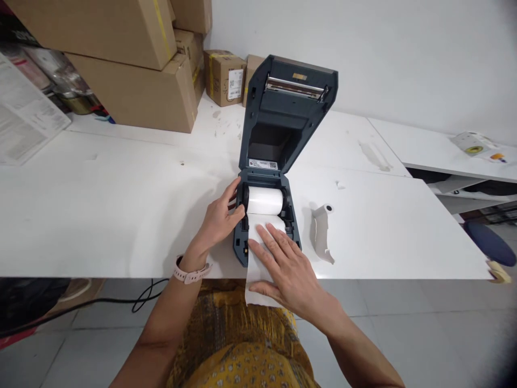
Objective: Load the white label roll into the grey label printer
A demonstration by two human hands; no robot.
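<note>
A dark grey label printer point(291, 134) stands at the table's front edge with its lid raised. Inside it a white label roll point(264, 200) sits between black holders, and its loose strip point(255, 272) runs toward me over the table edge. My right hand point(283, 264) lies on that strip, fingers stretched out and flat. At the printer's left side rests my left hand point(220, 218), thumb on the inner rim near the roll holder and fingers apart along the outer wall. To the right of the printer lies a spent roll core with a torn paper strip point(322, 234).
Cardboard boxes point(137, 91) are stacked at the back left, with a smaller labelled box point(224, 78) beside them. Printed sheets point(28, 113) stand at far left. A black cable point(100, 300) hangs below the table point(81, 215). Another roll point(474, 145) lies at far right.
</note>
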